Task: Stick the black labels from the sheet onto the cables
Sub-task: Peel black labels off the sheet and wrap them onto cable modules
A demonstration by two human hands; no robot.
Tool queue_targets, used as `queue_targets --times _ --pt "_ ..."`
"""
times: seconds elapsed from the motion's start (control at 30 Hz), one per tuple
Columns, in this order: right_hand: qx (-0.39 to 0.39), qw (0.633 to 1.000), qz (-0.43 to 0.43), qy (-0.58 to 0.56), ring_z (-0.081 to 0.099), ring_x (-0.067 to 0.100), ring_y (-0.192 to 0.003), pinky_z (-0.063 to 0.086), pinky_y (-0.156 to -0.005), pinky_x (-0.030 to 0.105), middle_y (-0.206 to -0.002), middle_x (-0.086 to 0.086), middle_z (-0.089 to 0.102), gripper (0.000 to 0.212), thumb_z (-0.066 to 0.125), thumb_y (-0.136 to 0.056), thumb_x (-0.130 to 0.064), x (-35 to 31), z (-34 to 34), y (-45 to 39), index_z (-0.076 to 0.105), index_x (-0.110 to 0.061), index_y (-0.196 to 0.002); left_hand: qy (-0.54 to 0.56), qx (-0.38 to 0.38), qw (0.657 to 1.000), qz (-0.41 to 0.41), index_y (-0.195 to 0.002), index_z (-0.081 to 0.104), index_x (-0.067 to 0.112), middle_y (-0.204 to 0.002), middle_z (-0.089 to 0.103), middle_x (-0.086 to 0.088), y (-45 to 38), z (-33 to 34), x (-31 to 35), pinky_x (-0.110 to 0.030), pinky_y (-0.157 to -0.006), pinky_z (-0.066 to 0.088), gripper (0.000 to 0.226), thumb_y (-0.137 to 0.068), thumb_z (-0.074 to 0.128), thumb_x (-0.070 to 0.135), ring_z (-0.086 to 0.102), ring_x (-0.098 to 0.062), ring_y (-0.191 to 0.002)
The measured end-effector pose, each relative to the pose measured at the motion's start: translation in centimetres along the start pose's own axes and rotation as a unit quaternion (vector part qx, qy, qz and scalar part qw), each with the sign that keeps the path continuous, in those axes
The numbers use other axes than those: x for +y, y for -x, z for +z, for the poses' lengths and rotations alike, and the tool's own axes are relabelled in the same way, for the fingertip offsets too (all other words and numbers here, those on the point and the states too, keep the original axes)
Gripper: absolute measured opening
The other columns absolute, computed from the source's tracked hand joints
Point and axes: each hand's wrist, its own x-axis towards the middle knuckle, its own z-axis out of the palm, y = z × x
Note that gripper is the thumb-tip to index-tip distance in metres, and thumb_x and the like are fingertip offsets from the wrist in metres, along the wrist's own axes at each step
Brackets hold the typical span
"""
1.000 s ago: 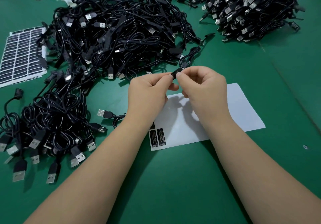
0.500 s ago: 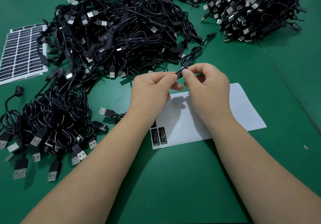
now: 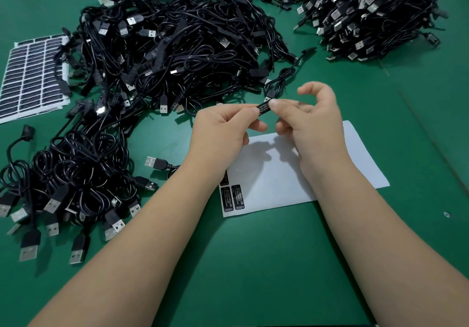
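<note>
Head view, down over table (image 3: 253,263)

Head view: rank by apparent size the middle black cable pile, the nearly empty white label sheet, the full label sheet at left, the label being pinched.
1. Middle black cable pile
2. Nearly empty white label sheet
3. Full label sheet at left, partly cut off and farther away, so unsure against 2
4. Pinched black label
</note>
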Motion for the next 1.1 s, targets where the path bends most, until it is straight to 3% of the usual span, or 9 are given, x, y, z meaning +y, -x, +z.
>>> queue_targets --times 0.13,0.43,0.6,0.77,0.97,1.1 --pt "-0.003 0.997 0.065 -0.043 0.054 0.01 -0.047 0.047 -0.053 0.024 -0.067 -0.003 0.069 0.011 0.052 -0.095 -0.011 -0.3 -0.2 -0.6 0.057 -0.02 -0.098 0.022 -0.012 0.999 -0.027 -0.08 0.071 0.016 -0.062 0.068 0.003 -0.1 -0.2 0.3 -0.014 -0.039 0.031 0.016 -0.091 0.06 0.013 0.039 -0.007 -0.039" --pt "-0.068 0.996 0.059 -0.002 0.054 0.008 -0.052 0.047 -0.058 0.019 -0.068 -0.003 0.069 0.016 0.06 -0.09 -0.009 -0.5 -0.3 -0.2 0.072 -0.019 -0.092 0.044 -0.035 0.997 -0.055 -0.078 0.069 0.014 -0.055 0.062 0.004 -0.6 -0.6 0.3 -0.018 -0.04 0.028 0.021 -0.094 0.056 0.017 0.033 -0.01 -0.041" --pt "-0.052 0.997 0.022 0.049 0.057 0.005 -0.055 0.049 -0.059 0.018 -0.072 -0.006 0.072 0.012 0.067 -0.087 -0.011 -0.2 -0.4 -0.3 0.072 -0.02 -0.094 0.025 -0.03 0.999 -0.034 -0.075 0.07 0.017 -0.059 0.065 0.004 -0.2 -0.5 0.3 -0.017 -0.041 0.031 0.019 -0.091 0.061 0.017 0.036 -0.009 -0.042" --pt "-0.107 0.993 -0.011 0.048 0.059 0.006 -0.06 0.05 -0.063 0.019 -0.077 -0.005 0.073 0.014 0.071 -0.085 -0.014 -0.5 -0.7 -0.3 0.074 -0.026 -0.09 0.02 -0.054 0.998 -0.033 -0.078 0.07 0.015 -0.055 0.06 0.006 -0.1 -0.6 0.6 -0.019 -0.042 0.03 0.02 -0.094 0.058 0.017 0.035 -0.01 -0.043" --pt "-0.131 0.981 -0.063 0.129 0.061 0.004 -0.063 0.054 -0.069 0.019 -0.074 -0.012 0.071 0.024 0.078 -0.077 -0.011 -0.6 -0.9 -0.2 0.072 -0.027 -0.094 0.019 -0.045 0.998 -0.032 -0.05 0.064 0.025 -0.052 0.053 0.008 -0.1 -0.8 0.6 -0.018 -0.04 0.028 0.047 -0.096 0.056 0.019 0.033 -0.009 -0.041" --pt "-0.122 0.984 -0.064 0.115 0.062 0.003 -0.061 0.052 -0.064 0.015 -0.069 -0.012 0.072 0.022 0.079 -0.075 -0.01 -0.8 -0.9 -0.2 0.072 -0.025 -0.089 -0.024 -0.039 0.999 0.007 -0.066 0.073 0.029 -0.058 0.061 0.008 0.0 -1.6 0.6 -0.018 -0.042 0.03 0.029 -0.092 0.062 0.022 0.035 -0.008 -0.044"
